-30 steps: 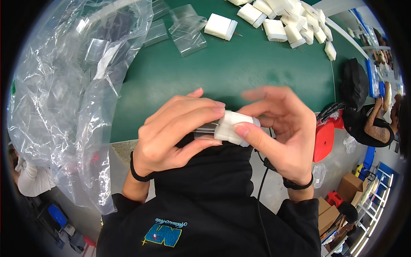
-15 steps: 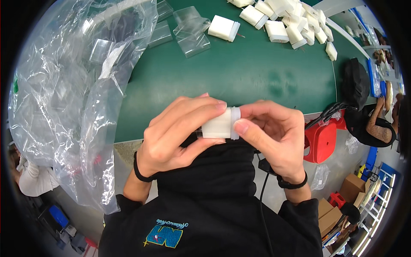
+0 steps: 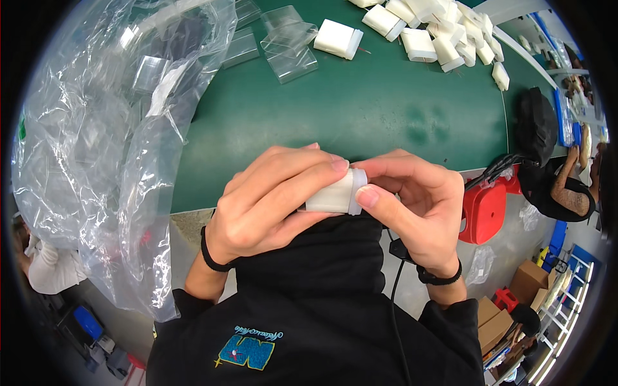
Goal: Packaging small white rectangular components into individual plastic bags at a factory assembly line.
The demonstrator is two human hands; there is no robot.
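Observation:
Close to my body, at the near edge of the green table, I hold a white block with a pale grey end cap. My left hand wraps its body, fingers over the top and thumb along the near side. The thumb and forefinger of my right hand pinch the grey cap at the block's right end. My left fingers hide much of its left part. A similar white block with a thin reddish wire lies alone at the far side of the table.
Many more white blocks are heaped at the far right. Folded clear plastic sleeves lie at the far left-centre, beside a large clear plastic bag hanging over the left edge. A red stool and a black bag are on the right.
The block in my hands has tilted slightly, its capped end shifting a little right and nearer my body. Both hands keep their hold, the right one shifting slightly right.

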